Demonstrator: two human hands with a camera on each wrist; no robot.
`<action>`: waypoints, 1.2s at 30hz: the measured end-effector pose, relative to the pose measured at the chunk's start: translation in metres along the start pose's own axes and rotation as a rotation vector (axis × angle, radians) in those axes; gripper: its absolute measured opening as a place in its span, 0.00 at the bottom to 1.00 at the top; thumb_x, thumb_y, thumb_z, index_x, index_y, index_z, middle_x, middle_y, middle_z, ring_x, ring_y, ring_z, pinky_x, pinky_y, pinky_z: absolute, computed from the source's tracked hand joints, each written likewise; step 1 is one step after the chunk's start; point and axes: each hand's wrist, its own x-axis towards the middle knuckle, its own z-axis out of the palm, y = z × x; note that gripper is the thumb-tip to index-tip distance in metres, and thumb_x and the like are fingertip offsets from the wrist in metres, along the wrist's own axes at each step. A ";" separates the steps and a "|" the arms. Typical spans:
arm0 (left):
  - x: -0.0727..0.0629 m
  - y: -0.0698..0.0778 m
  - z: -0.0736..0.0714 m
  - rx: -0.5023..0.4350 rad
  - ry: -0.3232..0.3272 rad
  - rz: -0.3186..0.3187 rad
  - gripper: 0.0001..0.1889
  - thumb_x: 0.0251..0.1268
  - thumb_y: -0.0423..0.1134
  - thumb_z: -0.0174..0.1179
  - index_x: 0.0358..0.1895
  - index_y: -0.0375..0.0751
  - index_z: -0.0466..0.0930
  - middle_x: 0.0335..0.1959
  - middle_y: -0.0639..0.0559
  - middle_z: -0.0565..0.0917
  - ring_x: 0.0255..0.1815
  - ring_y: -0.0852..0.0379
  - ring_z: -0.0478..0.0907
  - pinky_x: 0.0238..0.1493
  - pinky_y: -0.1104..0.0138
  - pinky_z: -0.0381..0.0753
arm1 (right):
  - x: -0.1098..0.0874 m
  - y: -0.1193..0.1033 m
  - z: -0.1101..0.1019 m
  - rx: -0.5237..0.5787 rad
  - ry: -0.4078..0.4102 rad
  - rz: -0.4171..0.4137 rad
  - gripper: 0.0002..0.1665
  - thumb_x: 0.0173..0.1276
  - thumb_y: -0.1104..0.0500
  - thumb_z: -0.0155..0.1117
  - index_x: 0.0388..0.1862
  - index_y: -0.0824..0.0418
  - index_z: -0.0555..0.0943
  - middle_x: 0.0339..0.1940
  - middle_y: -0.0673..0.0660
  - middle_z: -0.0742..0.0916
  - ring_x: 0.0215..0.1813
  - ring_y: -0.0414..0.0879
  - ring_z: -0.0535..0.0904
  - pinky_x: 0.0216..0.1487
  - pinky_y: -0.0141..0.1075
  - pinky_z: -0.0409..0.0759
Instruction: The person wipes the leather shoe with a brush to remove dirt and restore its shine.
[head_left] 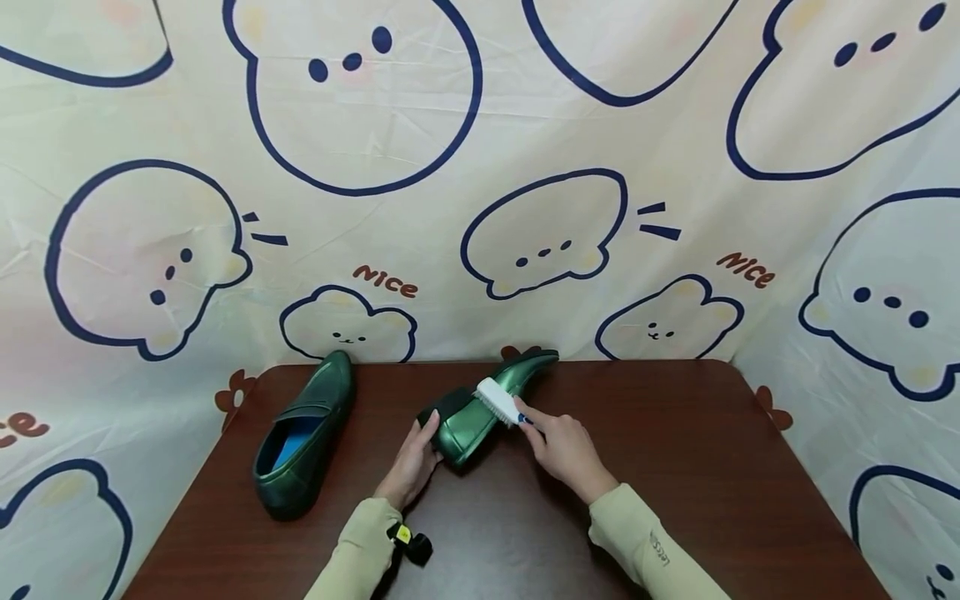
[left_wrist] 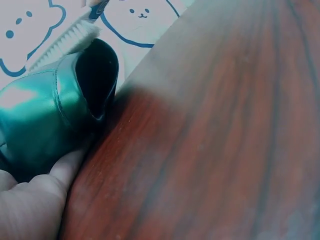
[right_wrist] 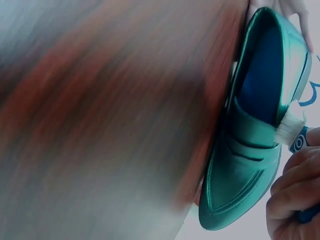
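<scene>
A green loafer (head_left: 465, 429) is tipped on its side near the back middle of the table, toe pointing to the back right. My left hand (head_left: 411, 467) grips it by the heel, thumb over the sole side. My right hand (head_left: 566, 450) holds a scrub brush (head_left: 498, 400) with a white head and blue handle. The white bristles (right_wrist: 290, 125) lie against the loafer's side in the right wrist view, beside the strap. That view also shows the shoe's blue insole (right_wrist: 262, 75). A matching green loafer (head_left: 330, 387) stands upright to the left, away from both hands.
The dark brown wooden table (head_left: 660, 500) ends at a back edge close behind the loafers. A pale cloth (head_left: 540, 142) with cartoon outlines hangs behind and at both sides. A small black device with a yellow mark (head_left: 408, 537) is strapped at my left wrist.
</scene>
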 end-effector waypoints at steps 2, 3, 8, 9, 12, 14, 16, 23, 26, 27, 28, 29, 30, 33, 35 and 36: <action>0.000 0.000 0.000 0.010 0.004 -0.001 0.36 0.83 0.61 0.44 0.82 0.49 0.44 0.80 0.40 0.60 0.75 0.49 0.66 0.71 0.53 0.69 | 0.001 0.003 -0.001 0.005 0.004 0.003 0.28 0.77 0.53 0.64 0.75 0.46 0.76 0.38 0.58 0.91 0.23 0.40 0.70 0.28 0.34 0.71; 0.000 0.000 -0.001 0.016 0.004 0.000 0.36 0.83 0.61 0.44 0.82 0.49 0.45 0.80 0.40 0.60 0.75 0.49 0.65 0.72 0.53 0.68 | 0.001 0.004 0.000 0.009 0.004 0.000 0.28 0.78 0.53 0.64 0.75 0.46 0.76 0.35 0.57 0.91 0.22 0.40 0.69 0.26 0.33 0.70; 0.000 -0.001 0.000 0.026 0.034 -0.004 0.36 0.82 0.59 0.48 0.82 0.49 0.46 0.80 0.40 0.60 0.75 0.46 0.66 0.72 0.49 0.68 | 0.000 0.004 0.000 0.013 -0.002 0.009 0.28 0.78 0.52 0.64 0.75 0.47 0.76 0.23 0.52 0.85 0.19 0.40 0.66 0.24 0.33 0.67; 0.000 -0.001 0.001 0.034 0.050 -0.008 0.37 0.82 0.58 0.50 0.82 0.48 0.46 0.80 0.40 0.60 0.74 0.45 0.67 0.72 0.49 0.69 | 0.000 0.003 0.000 0.012 -0.007 0.018 0.28 0.78 0.52 0.64 0.75 0.46 0.76 0.21 0.51 0.83 0.18 0.40 0.65 0.23 0.33 0.67; 0.000 -0.001 0.005 0.077 0.114 -0.021 0.40 0.77 0.56 0.58 0.81 0.46 0.49 0.78 0.39 0.62 0.71 0.47 0.70 0.70 0.50 0.71 | -0.002 0.001 -0.002 0.006 -0.019 0.039 0.28 0.78 0.51 0.63 0.75 0.45 0.75 0.18 0.48 0.79 0.18 0.40 0.65 0.24 0.33 0.67; 0.001 -0.001 0.008 0.091 0.146 -0.024 0.42 0.74 0.55 0.62 0.80 0.44 0.51 0.76 0.39 0.64 0.68 0.48 0.72 0.68 0.51 0.72 | -0.004 -0.001 -0.003 0.003 -0.017 0.037 0.28 0.78 0.51 0.63 0.76 0.45 0.75 0.17 0.47 0.77 0.18 0.40 0.65 0.24 0.33 0.66; 0.002 -0.001 0.010 0.092 0.162 -0.023 0.42 0.72 0.55 0.65 0.79 0.43 0.54 0.74 0.39 0.67 0.65 0.50 0.74 0.66 0.54 0.73 | -0.007 -0.005 -0.005 0.010 -0.018 0.018 0.28 0.79 0.52 0.63 0.76 0.46 0.74 0.15 0.45 0.74 0.18 0.39 0.64 0.24 0.32 0.66; 0.002 0.006 0.002 0.076 0.152 -0.070 0.38 0.74 0.52 0.62 0.77 0.43 0.54 0.68 0.40 0.71 0.55 0.55 0.78 0.56 0.62 0.78 | -0.018 -0.021 -0.005 0.008 -0.031 -0.120 0.27 0.78 0.52 0.63 0.74 0.47 0.76 0.14 0.44 0.75 0.17 0.36 0.63 0.23 0.31 0.67; 0.003 0.012 -0.004 0.101 0.144 -0.087 0.42 0.72 0.52 0.64 0.79 0.42 0.51 0.69 0.40 0.70 0.55 0.55 0.77 0.55 0.63 0.78 | -0.019 -0.025 -0.002 -0.039 0.001 -0.148 0.27 0.77 0.53 0.65 0.73 0.48 0.77 0.16 0.48 0.80 0.17 0.36 0.65 0.22 0.31 0.66; 0.003 0.014 -0.006 0.123 0.143 -0.093 0.44 0.71 0.53 0.64 0.80 0.43 0.49 0.69 0.40 0.69 0.56 0.55 0.77 0.55 0.62 0.78 | -0.019 -0.026 0.000 -0.047 0.006 -0.151 0.27 0.77 0.53 0.65 0.73 0.48 0.77 0.17 0.49 0.81 0.17 0.36 0.65 0.22 0.30 0.67; 0.004 0.015 -0.007 0.136 0.144 -0.100 0.45 0.71 0.53 0.65 0.80 0.43 0.48 0.70 0.39 0.69 0.56 0.54 0.77 0.55 0.62 0.78 | -0.019 -0.028 0.001 -0.049 0.004 -0.151 0.27 0.77 0.53 0.65 0.73 0.49 0.77 0.19 0.50 0.83 0.17 0.36 0.66 0.22 0.30 0.67; 0.004 0.016 -0.008 0.152 0.145 -0.101 0.47 0.70 0.54 0.66 0.81 0.44 0.46 0.70 0.38 0.68 0.57 0.54 0.77 0.56 0.61 0.78 | -0.019 -0.029 0.003 -0.046 0.001 -0.152 0.27 0.77 0.53 0.65 0.73 0.49 0.77 0.20 0.51 0.84 0.18 0.36 0.67 0.22 0.30 0.67; 0.003 0.015 -0.009 0.163 0.147 -0.101 0.48 0.70 0.54 0.66 0.82 0.44 0.45 0.71 0.38 0.68 0.58 0.52 0.76 0.56 0.61 0.77 | -0.019 -0.030 0.004 -0.041 -0.004 -0.154 0.27 0.77 0.53 0.64 0.74 0.49 0.77 0.20 0.51 0.85 0.18 0.36 0.68 0.21 0.30 0.68; 0.002 0.013 -0.008 0.194 0.158 -0.102 0.51 0.69 0.56 0.67 0.83 0.45 0.42 0.76 0.38 0.63 0.66 0.47 0.73 0.63 0.55 0.74 | -0.019 -0.034 0.008 -0.052 0.005 -0.153 0.27 0.77 0.53 0.65 0.73 0.50 0.77 0.20 0.51 0.85 0.18 0.37 0.71 0.21 0.31 0.70; 0.002 0.011 -0.006 0.200 0.163 -0.100 0.53 0.69 0.57 0.66 0.84 0.45 0.40 0.79 0.38 0.60 0.70 0.45 0.70 0.66 0.52 0.72 | -0.018 -0.034 0.009 -0.088 0.043 -0.144 0.27 0.76 0.53 0.66 0.72 0.50 0.78 0.19 0.52 0.84 0.17 0.40 0.73 0.20 0.33 0.70; 0.001 0.010 -0.006 0.204 0.163 -0.100 0.53 0.69 0.58 0.66 0.84 0.45 0.39 0.79 0.39 0.58 0.71 0.44 0.68 0.68 0.50 0.70 | -0.018 -0.033 0.009 -0.111 0.061 -0.137 0.27 0.75 0.53 0.67 0.72 0.49 0.79 0.17 0.52 0.83 0.17 0.41 0.73 0.19 0.33 0.69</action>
